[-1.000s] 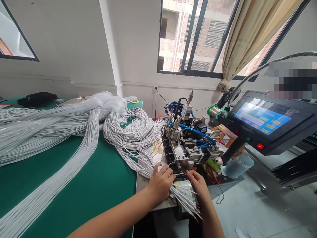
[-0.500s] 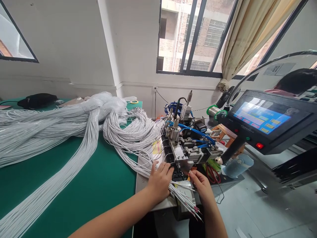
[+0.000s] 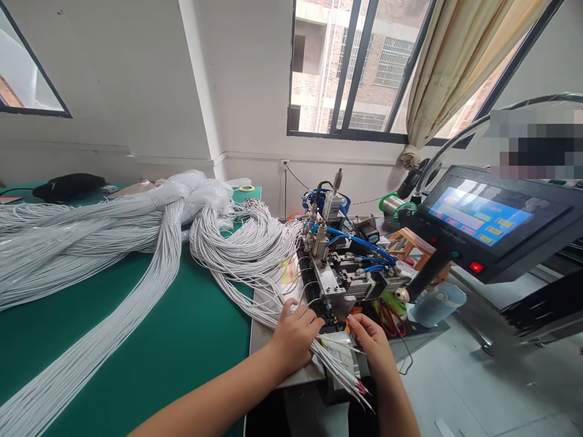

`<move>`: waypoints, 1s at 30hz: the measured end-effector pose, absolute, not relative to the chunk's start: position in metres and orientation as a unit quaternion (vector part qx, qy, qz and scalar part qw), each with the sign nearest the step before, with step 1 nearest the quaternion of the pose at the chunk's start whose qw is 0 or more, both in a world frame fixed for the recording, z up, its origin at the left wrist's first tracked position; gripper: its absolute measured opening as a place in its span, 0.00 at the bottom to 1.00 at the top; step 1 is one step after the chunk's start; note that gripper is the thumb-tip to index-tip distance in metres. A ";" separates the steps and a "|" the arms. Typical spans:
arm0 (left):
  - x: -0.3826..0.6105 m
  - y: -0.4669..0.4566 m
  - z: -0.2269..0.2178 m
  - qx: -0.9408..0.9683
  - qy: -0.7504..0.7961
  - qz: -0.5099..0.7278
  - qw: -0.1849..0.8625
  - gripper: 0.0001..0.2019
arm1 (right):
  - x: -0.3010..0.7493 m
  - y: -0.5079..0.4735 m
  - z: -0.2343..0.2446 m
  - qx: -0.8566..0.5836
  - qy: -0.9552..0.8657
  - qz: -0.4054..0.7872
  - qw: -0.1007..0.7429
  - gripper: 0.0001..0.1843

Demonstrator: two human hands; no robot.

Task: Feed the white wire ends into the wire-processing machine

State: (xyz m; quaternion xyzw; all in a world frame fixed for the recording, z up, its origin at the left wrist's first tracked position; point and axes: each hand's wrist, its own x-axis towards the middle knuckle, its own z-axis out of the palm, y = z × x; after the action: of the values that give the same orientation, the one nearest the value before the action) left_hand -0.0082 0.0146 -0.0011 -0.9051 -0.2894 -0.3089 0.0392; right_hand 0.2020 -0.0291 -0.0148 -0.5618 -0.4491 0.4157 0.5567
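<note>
My left hand (image 3: 296, 337) is curled over a bundle of white cables (image 3: 334, 367) at the front edge of the machine. Its fingertips reach toward the machine's black front part, and the cables run under the palm. Past the hand, the loose ends fan out toward me, some with reddish tips. My right hand (image 3: 371, 340) is closed in a pinch just to the right, close under the front of the machine (image 3: 332, 285). What lies between its thumb and finger is too small to tell. One cable end passes close to its palm.
Looped white cables (image 3: 246, 243) lie left of the machine, with more plastic-wrapped bundles (image 3: 91, 224) on the green table (image 3: 200, 364). A control screen (image 3: 483, 209) stands at right, beside a solder wire spool (image 3: 395, 206). A translucent blue container (image 3: 437, 303) sits below it.
My left hand's fingers have curled in more and shifted slightly right along the machine's front. My right hand keeps its pinch in nearly the same place.
</note>
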 end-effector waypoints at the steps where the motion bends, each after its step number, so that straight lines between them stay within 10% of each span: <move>1: -0.008 0.015 -0.001 -0.906 -0.287 -0.307 0.039 0.13 | 0.201 -0.029 -0.015 -0.561 -0.451 0.416 0.556 0.22; 30: -0.009 0.017 -0.002 -0.913 -0.271 -0.302 0.032 0.14 | 0.202 -0.029 -0.025 -0.536 -0.450 0.453 0.552 0.20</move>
State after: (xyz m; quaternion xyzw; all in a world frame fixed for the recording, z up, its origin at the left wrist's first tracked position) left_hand -0.0092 0.0175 -0.0019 -0.9135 -0.2706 -0.3023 0.0316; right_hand 0.2017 -0.0295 -0.0249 -0.5365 -0.4502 0.4526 0.5520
